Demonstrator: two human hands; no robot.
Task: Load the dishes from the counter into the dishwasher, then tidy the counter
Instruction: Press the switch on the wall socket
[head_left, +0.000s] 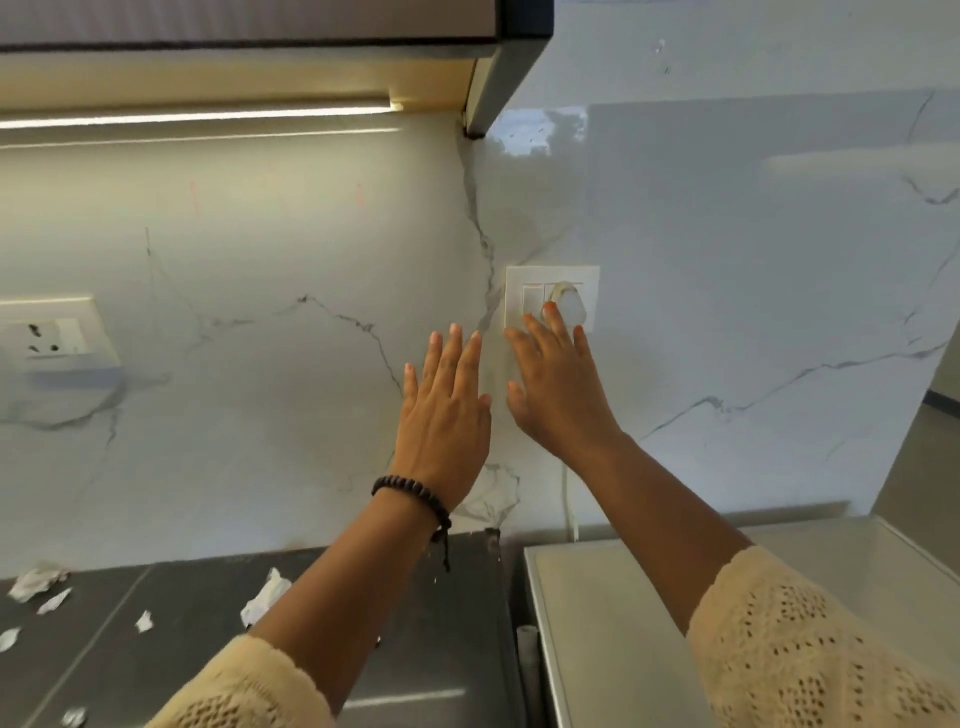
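Note:
Both of my hands are raised toward the marble backsplash. My right hand (556, 387) is flat with fingers spread, its fingertips on a white wall switch plate (551, 278) that has a white plug (571, 309) in its socket. My left hand (447, 415), with a dark bead bracelet on the wrist, is open and held flat just left of the plate, holding nothing. A white cord (570, 506) hangs from the plug down behind a steel-topped appliance (623, 623). No dishes are in view.
The dark counter (171, 623) at the lower left carries several crumpled white paper scraps (265, 597). A second wall socket (52, 335) sits at the far left. An upper cabinet with a light strip (197, 117) overhangs the counter.

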